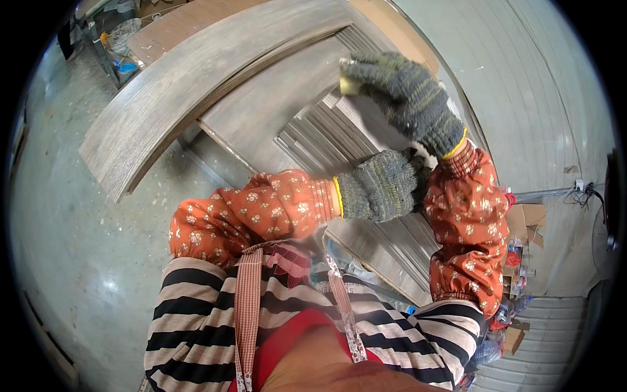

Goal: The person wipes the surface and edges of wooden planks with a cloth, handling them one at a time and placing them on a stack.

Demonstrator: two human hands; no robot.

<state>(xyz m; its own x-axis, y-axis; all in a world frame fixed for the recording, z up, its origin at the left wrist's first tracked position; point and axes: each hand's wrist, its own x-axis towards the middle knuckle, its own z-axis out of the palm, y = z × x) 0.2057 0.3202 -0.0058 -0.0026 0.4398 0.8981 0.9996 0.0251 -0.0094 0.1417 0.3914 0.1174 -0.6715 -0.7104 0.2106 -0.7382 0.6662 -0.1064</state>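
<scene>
Grey strips seem at a rubbing step: the far right hand pinches a yellow pad, the near left hand's grip is hidden, and the next move likely wants even pressure

Small yellowish block in the right hand; grey strips lying side by side

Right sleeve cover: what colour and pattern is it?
The right sleeve cover is orange-red with small pale flowers; it shows best in the head view.
</scene>
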